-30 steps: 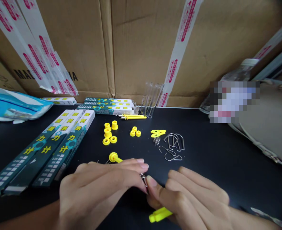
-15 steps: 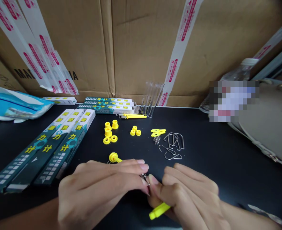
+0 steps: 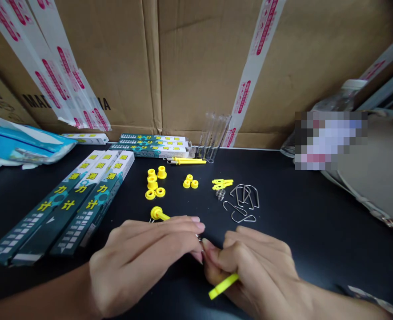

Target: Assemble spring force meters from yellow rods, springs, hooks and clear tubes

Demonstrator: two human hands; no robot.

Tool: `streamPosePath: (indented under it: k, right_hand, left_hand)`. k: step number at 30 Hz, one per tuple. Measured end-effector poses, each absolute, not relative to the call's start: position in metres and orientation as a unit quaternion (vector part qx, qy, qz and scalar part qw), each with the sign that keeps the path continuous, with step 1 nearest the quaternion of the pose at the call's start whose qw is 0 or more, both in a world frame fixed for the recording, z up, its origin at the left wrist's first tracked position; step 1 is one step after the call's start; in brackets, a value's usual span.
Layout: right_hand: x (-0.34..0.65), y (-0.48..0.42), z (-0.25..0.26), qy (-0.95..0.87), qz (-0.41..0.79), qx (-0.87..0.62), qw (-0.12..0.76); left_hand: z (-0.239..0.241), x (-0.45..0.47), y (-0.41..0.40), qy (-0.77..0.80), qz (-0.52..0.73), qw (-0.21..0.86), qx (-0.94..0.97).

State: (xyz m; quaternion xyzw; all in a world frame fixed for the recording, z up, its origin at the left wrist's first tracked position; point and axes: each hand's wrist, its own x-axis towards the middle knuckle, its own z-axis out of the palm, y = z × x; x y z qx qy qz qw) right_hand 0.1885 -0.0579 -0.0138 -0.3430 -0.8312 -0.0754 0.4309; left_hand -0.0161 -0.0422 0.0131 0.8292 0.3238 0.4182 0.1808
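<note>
My left hand (image 3: pixel 146 258) is closed around a yellow spring-scale rod (image 3: pixel 164 216) with a round flanged cap at its far end and a wire hook beside the cap. A small bit of metal, seemingly a spring end (image 3: pixel 199 238), shows at its fingertips. There my right hand (image 3: pixel 250 271) meets it, thumb and forefinger pinched. A yellow plastic strip (image 3: pixel 223 286) sticks out below the right fingers, which hide the rest of it. What joins the two yellow parts is covered by the fingertips.
Beyond my hands lie yellow flanged caps (image 3: pixel 152 182), small yellow rings (image 3: pixel 190 182), yellow clips (image 3: pixel 222 184), springs (image 3: pixel 220 194) and wire hooks (image 3: pixel 245 198). Printed boxes (image 3: pixel 93 191) lie left; clear tubes (image 3: pixel 214 135) stand at the back. A bottle (image 3: pixel 336 102) and bag (image 3: pixel 376 164) are right.
My right hand has shifted slightly left and turned, so the yellow strip shows narrower. Less metal shows between the fingertips. The view has shifted a little.
</note>
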Motion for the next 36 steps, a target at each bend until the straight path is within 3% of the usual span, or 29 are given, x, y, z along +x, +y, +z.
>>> streamPosePath:
  k: [9,20,31,36]
  right_hand:
    - [0.193,-0.051,0.003,-0.845,-0.017,-0.325,0.424]
    - [0.196,-0.042,0.010,-0.830,0.062,-0.297,0.469]
    - [0.203,-0.044,0.013,-0.867,-0.046,-0.268,0.418]
    - [0.191,-0.053,0.001,-0.798,-0.105,-0.334,0.490]
  left_hand:
    - [0.008,-0.011,-0.026,0.292,0.444,0.064,0.845]
    - [0.018,-0.008,-0.024,0.272,0.467,0.210,0.815]
    - [0.018,-0.008,-0.024,0.246,0.452,0.231,0.826]
    - [0.009,-0.009,-0.029,0.274,0.474,0.255,0.797]
